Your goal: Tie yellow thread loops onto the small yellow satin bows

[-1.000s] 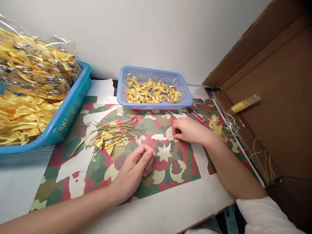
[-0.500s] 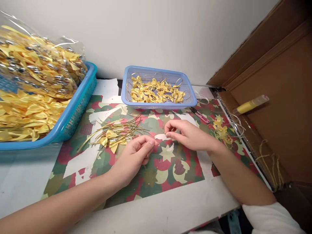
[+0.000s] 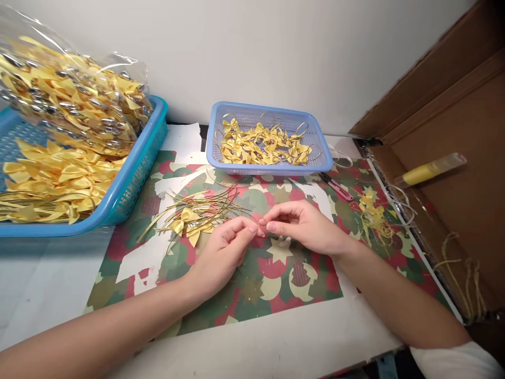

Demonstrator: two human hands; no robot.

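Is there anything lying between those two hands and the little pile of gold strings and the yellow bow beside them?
Nothing visible. The left hand lies right beside the gold strings and yellow bow, only bare patterned mat between; the right hand meets it fingertip to fingertip.

Two baskets [image 3: 130, 189] [image 3: 315, 158], two hands [image 3: 221, 252] [image 3: 307, 226], one snips [image 3: 336, 187].

Yellow bows [image 3: 265, 147], periwinkle basket [image 3: 276, 169]

Legible text, labels, brands, numbers, signs: none on any basket, paper, tool or box in view.
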